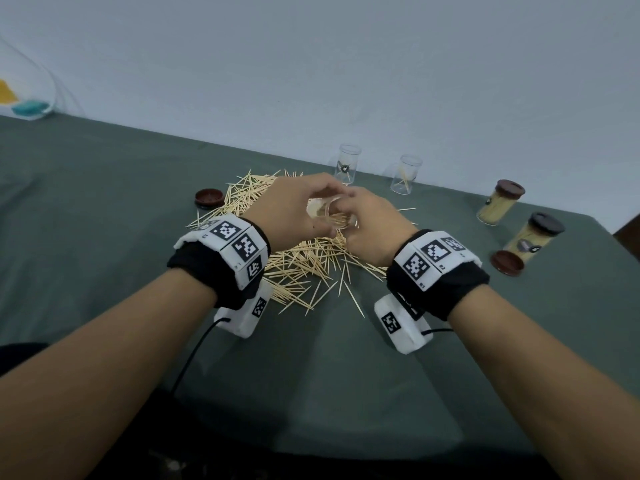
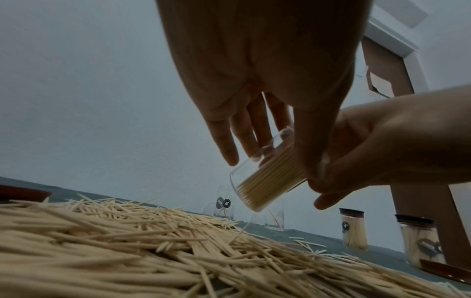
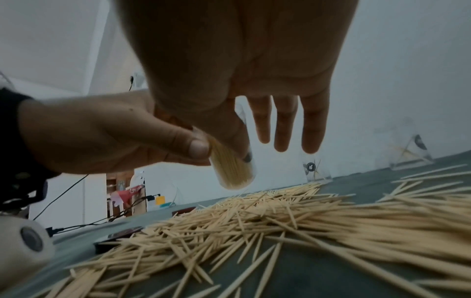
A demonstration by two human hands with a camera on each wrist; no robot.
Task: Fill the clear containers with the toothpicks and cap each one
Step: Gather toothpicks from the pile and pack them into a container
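A clear container (image 1: 333, 213) packed with toothpicks hangs tilted over the loose toothpick pile (image 1: 304, 268), uncapped. My left hand (image 1: 304, 209) grips its side, thumb against the wall (image 3: 198, 149). My right hand (image 1: 360, 223) pinches its upper end with thumb and forefinger while the other fingers (image 3: 282, 131) hang straight. In the left wrist view the container (image 2: 265, 181) points its closed bottom down to the left. Two near-empty clear containers (image 1: 348, 162) (image 1: 406, 173) stand upright at the back, each with a few toothpicks inside.
Two filled, capped containers (image 1: 500, 202) (image 1: 535, 237) stand at the right. One loose brown cap (image 1: 209, 197) lies left of the pile, another (image 1: 507, 263) at the right. The green tablecloth (image 1: 104, 237) meets a wall behind; its front edge is near my arms.
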